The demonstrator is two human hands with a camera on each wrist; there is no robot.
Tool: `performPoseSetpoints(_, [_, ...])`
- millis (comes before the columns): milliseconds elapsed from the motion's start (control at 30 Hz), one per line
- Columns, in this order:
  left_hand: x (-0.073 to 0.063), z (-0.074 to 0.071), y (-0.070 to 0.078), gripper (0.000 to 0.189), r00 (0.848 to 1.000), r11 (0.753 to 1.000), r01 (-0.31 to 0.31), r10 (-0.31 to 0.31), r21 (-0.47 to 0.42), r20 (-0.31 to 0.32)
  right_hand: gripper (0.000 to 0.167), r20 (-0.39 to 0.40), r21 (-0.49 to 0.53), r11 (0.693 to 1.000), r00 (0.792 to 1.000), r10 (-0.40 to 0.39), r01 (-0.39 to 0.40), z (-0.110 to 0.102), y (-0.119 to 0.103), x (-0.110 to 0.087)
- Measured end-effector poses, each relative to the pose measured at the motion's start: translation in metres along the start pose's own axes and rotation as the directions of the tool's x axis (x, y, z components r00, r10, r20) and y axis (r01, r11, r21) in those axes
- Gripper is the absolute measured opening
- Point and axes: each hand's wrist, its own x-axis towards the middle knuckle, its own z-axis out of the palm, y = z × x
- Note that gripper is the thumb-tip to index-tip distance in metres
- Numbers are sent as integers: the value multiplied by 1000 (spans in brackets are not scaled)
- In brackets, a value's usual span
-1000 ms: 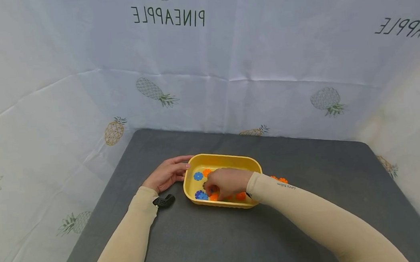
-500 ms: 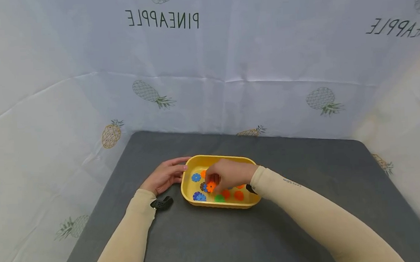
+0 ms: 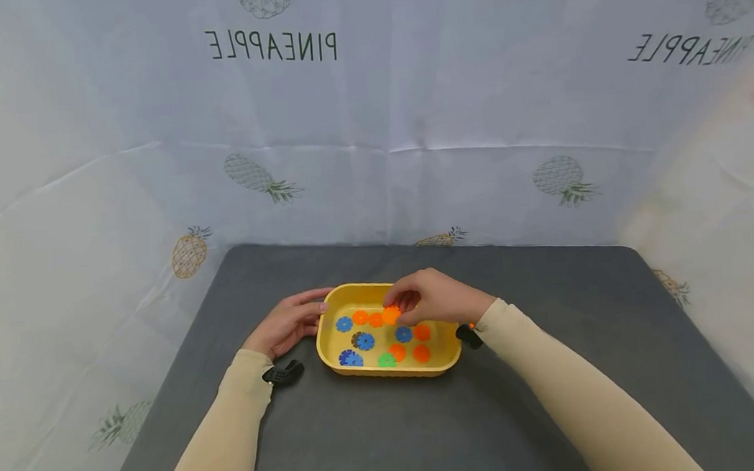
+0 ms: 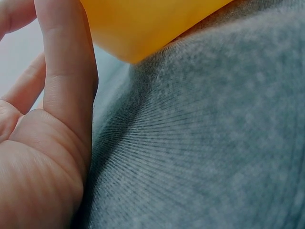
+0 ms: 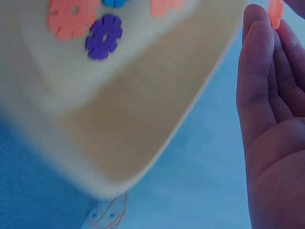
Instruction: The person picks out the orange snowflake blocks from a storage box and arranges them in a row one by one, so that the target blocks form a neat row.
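Clock positions are read from the center of the yellow tray [image 3: 333,342], 12 at its far side. At 9 o'clock, the left hand [image 3: 283,326] rests its fingertips at the tray end; its fingers are nearly straight and grip nothing. The tray lies on the dark table [image 3: 376,437], long axis from 9 to 3. Inside, dark blue discs [image 3: 351,358] lie near 8 o'clock and a green disc [image 3: 387,359] near 6. The orange disc [image 3: 391,315] is over the tray toward 12. Compared with half a second ago, it has shifted toward 12 with the hand, uncovering loose discs; this one appears separated from those on the tray floor. Being round, its face has no long axis; that face tilts up toward the head camera. The right hand [image 3: 439,294], at 1 o'clock, pinches it between thumb and fingers, with almost no gap.
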Motion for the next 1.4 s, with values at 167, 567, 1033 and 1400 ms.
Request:
performPoseSetpoints(167, [0, 0, -2, 64, 1000, 1000, 1, -2, -7, -4, 30, -132, 61, 997, 989, 61, -54, -9, 18, -21])
performPoseSetpoints(567, [1, 4, -1, 67, 1000, 1000, 6, -6, -5, -2, 32, -397, 142, 967, 883, 250, -210, -9, 75, -92])
performPoseSetpoints(1033, [3, 1, -3, 68, 1000, 1000, -3, 3, 25, -14, 36, -490, 132, 926, 789, 372, -355, -5, 128, -157])
performPoseSetpoints(1400, [0, 3, -3, 65, 1000, 1000, 15, -14, 16, -28, 35, -452, 158, 902, 783, 427, -401, 3, 144, -167])
